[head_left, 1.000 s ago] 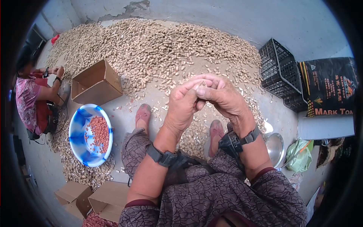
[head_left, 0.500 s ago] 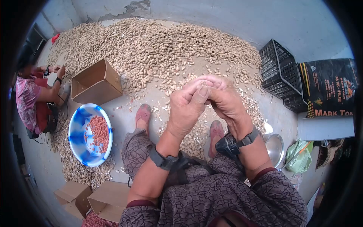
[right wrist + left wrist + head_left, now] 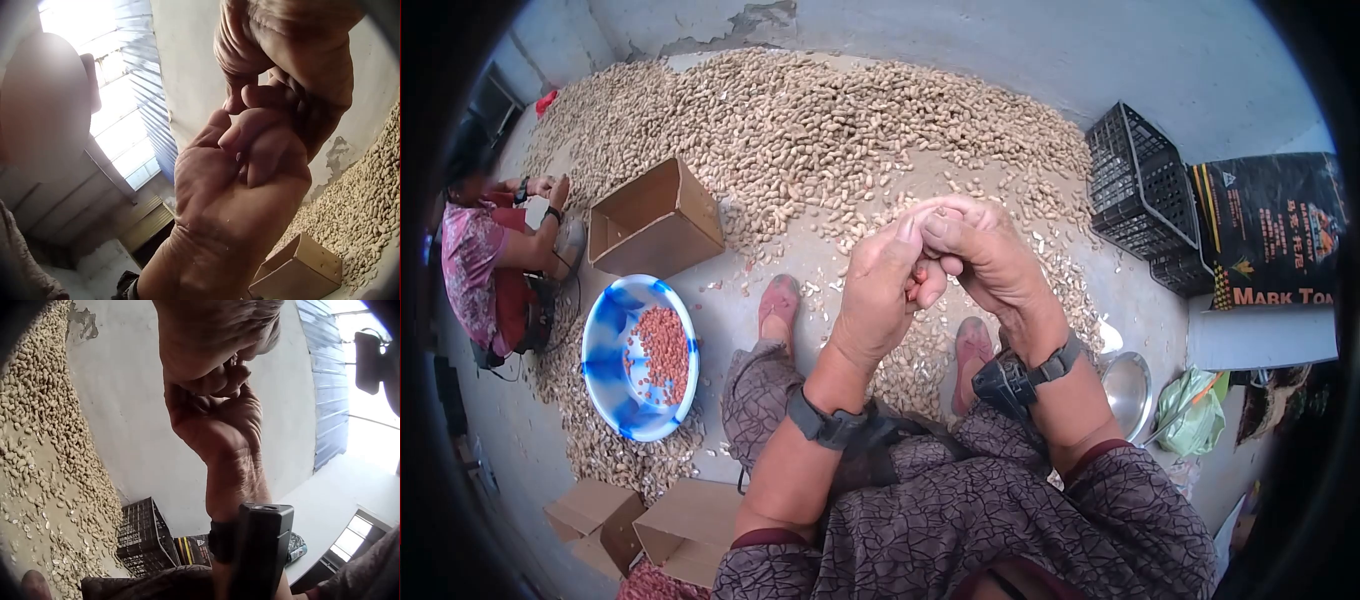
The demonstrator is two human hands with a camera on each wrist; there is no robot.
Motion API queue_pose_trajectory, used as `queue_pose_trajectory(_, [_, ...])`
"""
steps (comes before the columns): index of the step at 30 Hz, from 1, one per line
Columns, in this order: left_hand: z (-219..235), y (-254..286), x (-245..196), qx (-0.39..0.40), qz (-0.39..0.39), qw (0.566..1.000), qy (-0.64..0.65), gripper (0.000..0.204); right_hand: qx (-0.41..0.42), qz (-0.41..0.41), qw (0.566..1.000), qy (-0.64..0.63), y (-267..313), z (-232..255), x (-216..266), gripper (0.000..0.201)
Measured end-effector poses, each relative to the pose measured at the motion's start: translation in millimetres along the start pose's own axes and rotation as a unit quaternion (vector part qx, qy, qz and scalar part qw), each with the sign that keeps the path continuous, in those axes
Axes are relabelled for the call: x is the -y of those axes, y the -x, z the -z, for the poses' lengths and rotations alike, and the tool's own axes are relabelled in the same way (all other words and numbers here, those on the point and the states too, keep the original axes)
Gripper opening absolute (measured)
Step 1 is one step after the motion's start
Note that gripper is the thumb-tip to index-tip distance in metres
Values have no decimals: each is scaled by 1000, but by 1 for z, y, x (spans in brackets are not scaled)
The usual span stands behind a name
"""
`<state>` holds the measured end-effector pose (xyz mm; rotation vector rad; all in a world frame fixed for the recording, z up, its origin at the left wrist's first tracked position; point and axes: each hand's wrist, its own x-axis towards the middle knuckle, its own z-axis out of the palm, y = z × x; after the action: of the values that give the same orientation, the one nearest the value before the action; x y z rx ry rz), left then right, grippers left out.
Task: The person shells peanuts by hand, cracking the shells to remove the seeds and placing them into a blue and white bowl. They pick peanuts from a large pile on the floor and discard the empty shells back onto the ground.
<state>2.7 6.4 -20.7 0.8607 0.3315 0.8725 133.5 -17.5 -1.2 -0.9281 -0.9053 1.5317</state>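
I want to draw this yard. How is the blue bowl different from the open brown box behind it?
The blue bowl is round, blue-and-white swirled, and holds reddish shelled peanuts. The brown box is square-cornered plain cardboard, tipped on its side, and looks empty inside. The bowl sits nearer the person's feet; the box lies against the big peanut heap. Both rest on the floor.

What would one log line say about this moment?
hands: left hand and right hand pinch peanut together | nearby: blue bowl of shelled kernels | floor: peanut pile
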Motion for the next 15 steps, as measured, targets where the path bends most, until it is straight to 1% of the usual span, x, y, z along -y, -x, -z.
queue_pose_trajectory(1, [0, 0, -1, 19, 11, 999, 49, 29, 0, 0, 1000, 1, 1, -1, 3, 30])
queue_pose_trajectory(2, [-1, 0, 0, 19, 10, 999, 49, 29, 12, 11, 1000, 14, 3, -2, 5, 30])
queue_pose_trajectory(4, [-5, -1, 5, -38, -1, 999, 19, 34, 24, 20, 999, 28, 4, -3, 5, 31])
queue_pose_trajectory(5, [-4, -1, 5, -38, -1, 999, 20, 34, 27, 23, 999, 23, 4, -3, 4, 30])
queue_pose_trajectory(7, [-4, -2, 6, -27, -16, 997, -65, 34, 31, 25, 999, 19, 5, -3, 5, 29])
queue_pose_trajectory(9, [-5, 0, 4, -35, -8, 998, -55, 32, 11, -1, 999, 39, 7, -4, 10, 27])
queue_pose_trajectory(10, [-6, 1, 3, -43, 2, 998, -45, 31, 12, -1, 999, 38, 6, -4, 10, 27])
queue_pose_trajectory(11, [-6, 2, 2, -43, 2, 998, -45, 31, 8, 6, 999, 41, 5, -4, 8, 26])
queue_pose_trajectory(13, [-5, 5, -1, -21, 7, 1000, -3, 35, 2, 13, 999, 42, 6, -4, 9, 26])
queue_pose_trajectory(14, [-5, 6, -1, -21, 7, 1000, -2, 35, 3, 24, 998, 58, 7, -6, 11, 25])
queue_pose_trajectory(15, [-6, 7, -1, -22, -8, 999, -38, 39, 4, 34, 997, 74, 7, -7, 11, 24])
